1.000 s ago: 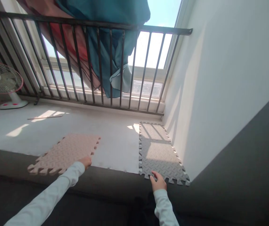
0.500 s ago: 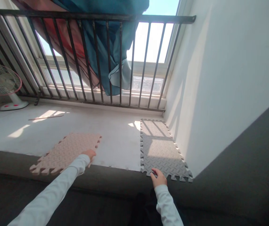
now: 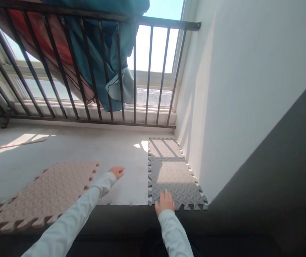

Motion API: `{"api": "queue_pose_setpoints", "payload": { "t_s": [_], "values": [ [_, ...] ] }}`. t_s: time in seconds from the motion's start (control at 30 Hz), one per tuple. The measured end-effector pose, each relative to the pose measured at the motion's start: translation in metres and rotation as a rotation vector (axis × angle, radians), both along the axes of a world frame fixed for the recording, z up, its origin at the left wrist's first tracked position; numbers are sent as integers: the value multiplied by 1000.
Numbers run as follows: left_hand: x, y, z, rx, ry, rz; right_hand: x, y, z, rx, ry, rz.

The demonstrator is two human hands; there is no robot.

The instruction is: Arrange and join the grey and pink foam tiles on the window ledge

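A grey foam puzzle mat (image 3: pixel 170 173) lies on the pale floor against the white wall, running toward the railing. My right hand (image 3: pixel 165 202) rests flat on its near edge, fingers spread. A pink foam puzzle mat (image 3: pixel 45 192) lies at an angle to the left, its near end over the dark step. My left hand (image 3: pixel 116 172) hovers over bare floor between the two mats, just right of the pink mat's far corner, fingers loosely apart and holding nothing.
A black metal railing (image 3: pixel 88 67) with teal and red cloth (image 3: pixel 110 71) hung over it closes the far side before a window. A white wall (image 3: pixel 235 89) bounds the right. A thin stick (image 3: pixel 19 144) lies on the floor at left. A dark step (image 3: pixel 131 221) runs below.
My left hand has let go of the pink mat's corner and moved right over bare floor. My right hand went from pinching the grey mat's edge to lying flat on it. The view shifted right.
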State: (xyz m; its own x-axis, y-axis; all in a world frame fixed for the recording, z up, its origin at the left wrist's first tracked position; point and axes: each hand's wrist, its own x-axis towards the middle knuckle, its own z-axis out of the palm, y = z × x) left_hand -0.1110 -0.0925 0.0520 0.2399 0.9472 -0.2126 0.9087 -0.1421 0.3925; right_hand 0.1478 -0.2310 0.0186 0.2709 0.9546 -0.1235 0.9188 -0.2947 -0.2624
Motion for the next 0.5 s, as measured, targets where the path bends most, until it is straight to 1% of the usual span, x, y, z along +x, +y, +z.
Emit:
{"api": "queue_pose_setpoints", "payload": {
  "t_s": [0.07, 0.1, 0.17, 0.3, 0.4, 0.5],
  "values": [
    [48, 19, -1, -30, -37, 17, -5, 7, 0, -11, -44, 17],
    [68, 29, -3, -44, -45, 22, -7, 10, 0, -10, -53, 22],
    [100, 50, -6, -74, -55, 44, -9, 15, -1, -4, -53, 26],
    [141, 83, -15, -105, -51, 117, -8, 22, -2, -3, -22, 19],
    [166, 98, -23, -105, -60, 183, -7, 25, -5, -35, -16, 16],
    [186, 109, -32, -83, -104, 252, -6, 29, -9, -79, 1, 49]
  ]
}}
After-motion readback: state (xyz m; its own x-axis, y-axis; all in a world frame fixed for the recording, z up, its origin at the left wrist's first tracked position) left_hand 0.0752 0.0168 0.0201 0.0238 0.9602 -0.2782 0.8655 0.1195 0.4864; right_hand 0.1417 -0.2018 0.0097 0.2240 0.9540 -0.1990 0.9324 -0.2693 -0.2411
